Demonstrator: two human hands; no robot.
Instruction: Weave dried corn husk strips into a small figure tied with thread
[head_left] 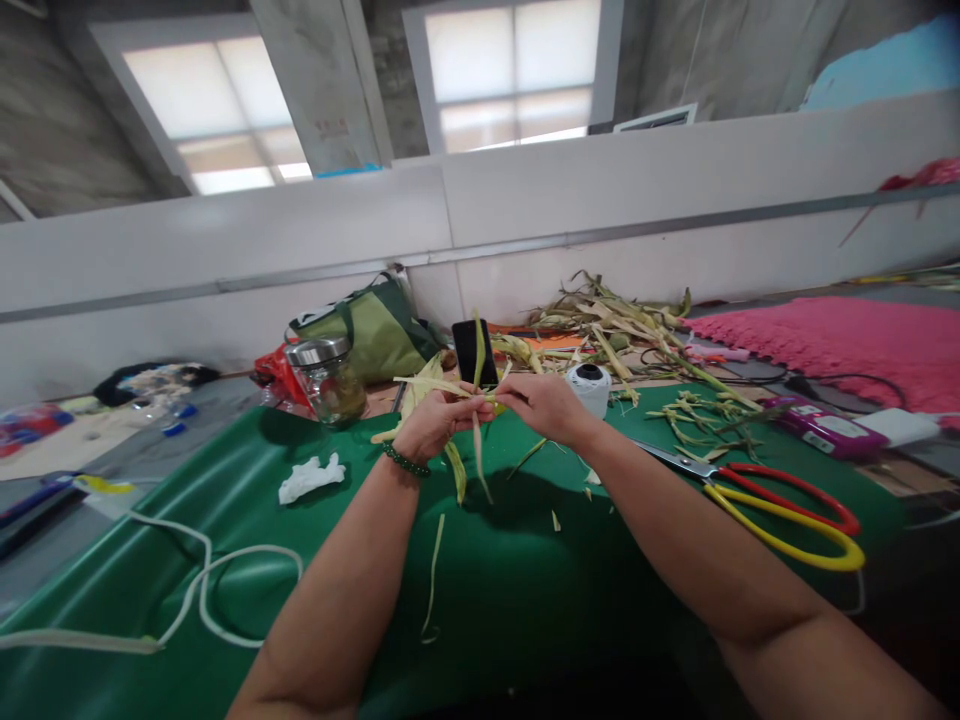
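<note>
Several pale green-yellow corn husk strips [478, 455] cross between my two hands above the green mat [525, 600]. My left hand [442, 418], with a beaded bracelet at its wrist, is closed and pinches the husk strips where they meet. Close by on its right, my right hand [544, 405] is closed too, its fingertips pinching a strip near the same crossing. One strip points up in front of a dark phone [470, 350], and others hang down below the fingers. More husk lies behind my left hand. The exact crossing is partly hidden by my fingers.
Large scissors [787, 505] with red and yellow handles lie at right. A white thread spool [589, 388] stands behind my right hand, near a husk pile [615, 320]. At left are a glass jar [330, 385], crumpled tissue [311, 480] and a white cord [202, 575]. Pink cloth [840, 345] lies far right.
</note>
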